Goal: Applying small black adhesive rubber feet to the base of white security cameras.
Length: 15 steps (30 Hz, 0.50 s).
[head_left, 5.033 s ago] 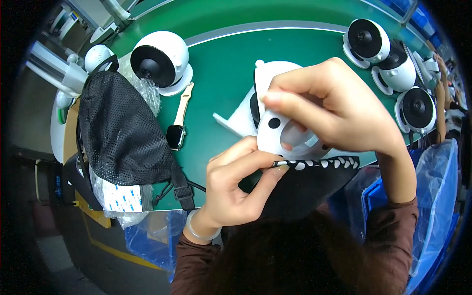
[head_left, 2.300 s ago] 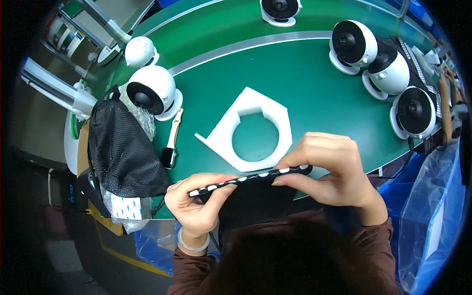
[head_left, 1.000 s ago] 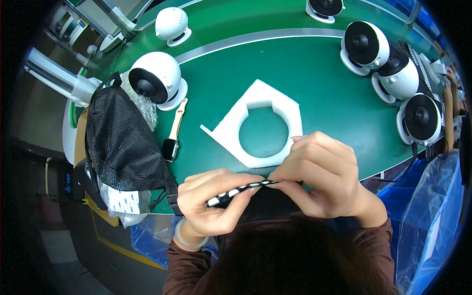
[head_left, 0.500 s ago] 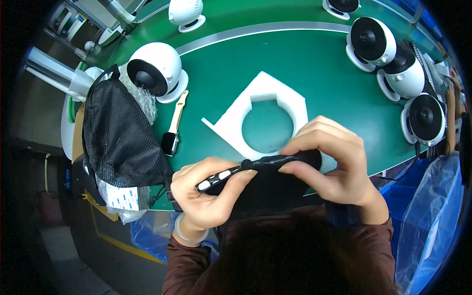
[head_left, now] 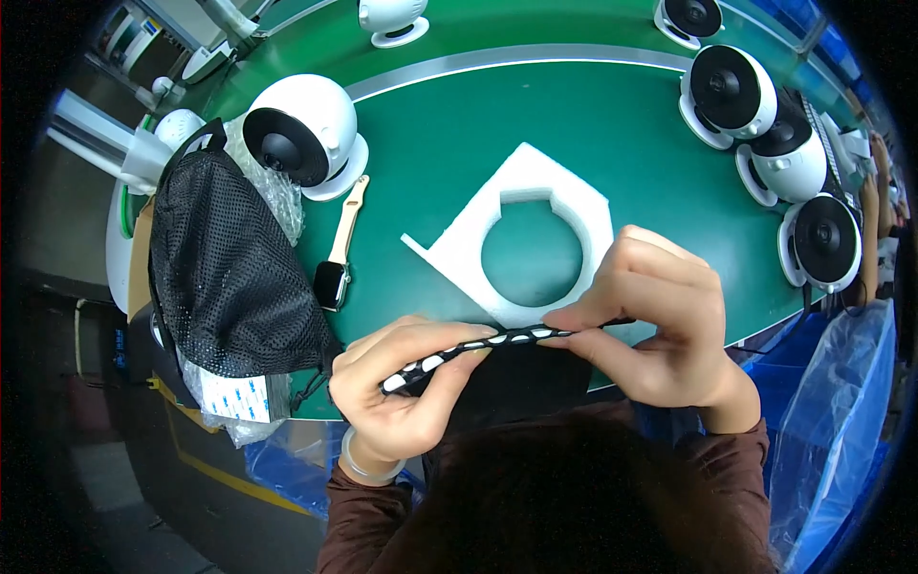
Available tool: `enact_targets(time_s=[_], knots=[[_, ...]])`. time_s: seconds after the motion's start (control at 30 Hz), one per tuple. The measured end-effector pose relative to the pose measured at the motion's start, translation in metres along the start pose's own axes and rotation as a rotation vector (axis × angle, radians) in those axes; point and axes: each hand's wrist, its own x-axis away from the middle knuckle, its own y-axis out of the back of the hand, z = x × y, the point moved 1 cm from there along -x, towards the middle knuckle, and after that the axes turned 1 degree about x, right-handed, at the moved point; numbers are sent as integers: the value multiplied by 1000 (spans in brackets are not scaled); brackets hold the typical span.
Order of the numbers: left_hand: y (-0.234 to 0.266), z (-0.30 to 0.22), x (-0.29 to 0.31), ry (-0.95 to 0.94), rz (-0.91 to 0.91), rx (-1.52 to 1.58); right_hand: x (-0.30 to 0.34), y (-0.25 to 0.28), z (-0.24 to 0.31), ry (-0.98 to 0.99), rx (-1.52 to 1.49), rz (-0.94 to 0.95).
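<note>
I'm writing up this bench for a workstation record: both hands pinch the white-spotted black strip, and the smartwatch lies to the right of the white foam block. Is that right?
Not quite: the smartwatch lies to the left of the white foam block, as the head view shows. Both hands do pinch the white-spotted black strip.

Your bare left hand (head_left: 382,416) and bare right hand (head_left: 674,335) sit close together at the near edge of the green table (head_left: 459,115), thumbs pinched against bent fingers; brown-sleeved forearms (head_left: 736,469) angle inward.
</note>
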Motion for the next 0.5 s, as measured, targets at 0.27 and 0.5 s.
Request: enact_targets(time_s=[0.27,0.5], knots=[[5,13,16,220,-87,188,-7,-16,3,25,58,-42],[3,17,17,127,-259,96,-9,-19,-4,183,203,1]])
